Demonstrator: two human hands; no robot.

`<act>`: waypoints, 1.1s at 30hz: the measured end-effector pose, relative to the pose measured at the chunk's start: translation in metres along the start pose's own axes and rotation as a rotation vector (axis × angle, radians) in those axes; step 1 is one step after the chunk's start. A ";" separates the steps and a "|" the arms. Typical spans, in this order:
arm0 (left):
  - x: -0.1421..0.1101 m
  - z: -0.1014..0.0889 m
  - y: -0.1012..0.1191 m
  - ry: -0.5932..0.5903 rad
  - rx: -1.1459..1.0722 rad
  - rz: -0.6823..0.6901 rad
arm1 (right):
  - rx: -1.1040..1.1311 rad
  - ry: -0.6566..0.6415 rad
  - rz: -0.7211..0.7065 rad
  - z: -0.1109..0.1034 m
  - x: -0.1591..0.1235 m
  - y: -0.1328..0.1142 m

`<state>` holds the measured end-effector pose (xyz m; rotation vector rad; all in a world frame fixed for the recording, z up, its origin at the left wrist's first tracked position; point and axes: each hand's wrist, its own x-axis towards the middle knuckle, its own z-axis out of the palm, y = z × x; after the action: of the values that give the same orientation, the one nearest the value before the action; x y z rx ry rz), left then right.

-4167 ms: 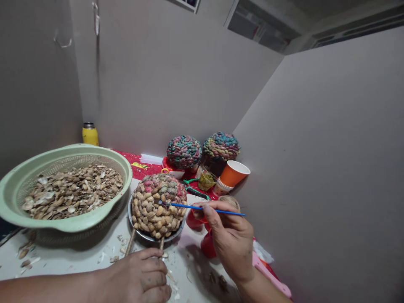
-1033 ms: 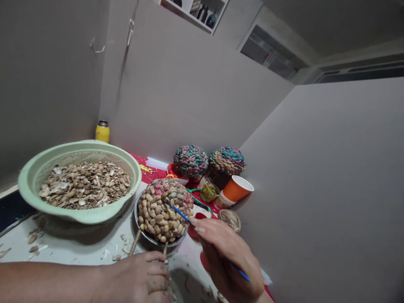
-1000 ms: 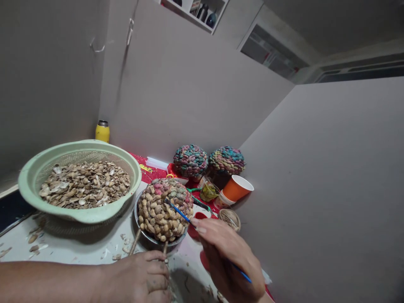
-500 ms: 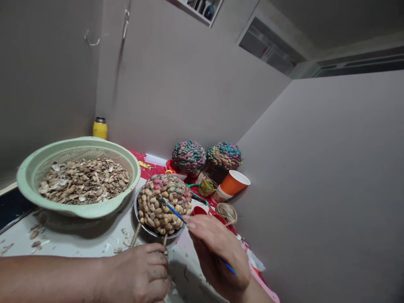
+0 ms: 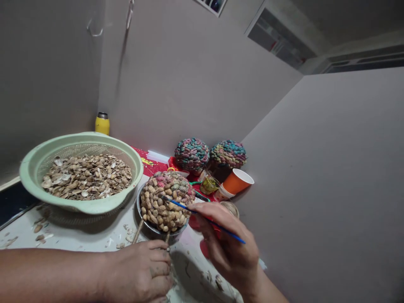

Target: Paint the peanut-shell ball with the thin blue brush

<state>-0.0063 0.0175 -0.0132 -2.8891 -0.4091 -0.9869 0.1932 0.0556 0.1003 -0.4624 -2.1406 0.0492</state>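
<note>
A rounded form covered in peanut shells (image 5: pixel 167 210) rests in a metal bowl (image 5: pixel 139 206). Its top is tinted pink and green, while the lower side is bare tan. Two thin legs that look wrapped in twine (image 5: pixel 138 232) stick out toward me. My left hand (image 5: pixel 145 269) is closed around one of these legs, near its end. Between the fingers of my right hand (image 5: pixel 224 244) is a slim blue paintbrush (image 5: pixel 179 204), its dark tip touching the shells on the near side.
A green colander (image 5: pixel 28 176) full of loose shells (image 5: pixel 88 176) stands at left, a yellow bottle (image 5: pixel 102 124) behind it. Two painted shell-covered forms (image 5: pixel 192 154) sit by the wall. Orange paper cups (image 5: pixel 236 182), a cup of greenish stuff (image 5: pixel 208 185) and a twine roll (image 5: pixel 231 208) lie right.
My right hand has turned, so the brush lies flatter and more of its handle shows. Its tip stays on the shells. My left hand keeps its grip; the whole view has shifted slightly.
</note>
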 end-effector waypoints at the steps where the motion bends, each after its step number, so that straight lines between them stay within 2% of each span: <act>1: 0.000 0.000 0.000 0.005 -0.005 0.003 | 0.012 0.009 0.011 -0.002 0.001 0.000; 5: 0.001 0.000 0.000 -0.018 -0.016 0.002 | 0.065 -0.020 -0.014 -0.002 0.004 -0.003; 9: 0.001 -0.001 0.001 -0.006 -0.010 0.005 | 0.014 -0.039 -0.023 -0.001 0.009 -0.002; 14: 0.001 -0.001 0.002 0.006 -0.015 0.006 | 0.011 0.089 0.035 -0.005 0.004 -0.002; 20: 0.002 -0.003 0.002 0.003 -0.003 -0.004 | 0.013 0.142 0.112 0.010 0.006 0.009; 25: -0.002 0.000 0.000 -0.011 0.030 0.000 | -0.058 0.309 0.280 0.009 0.002 0.020; 28: -0.004 0.003 -0.001 0.003 0.040 0.013 | -0.047 0.340 0.240 0.009 -0.001 0.018; 33: -0.005 0.005 0.000 0.016 0.032 -0.002 | -0.010 0.251 0.164 0.011 0.001 0.019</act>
<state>-0.0071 0.0173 -0.0196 -2.8511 -0.4228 -0.9945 0.1898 0.0752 0.0908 -0.6160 -1.8549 0.0697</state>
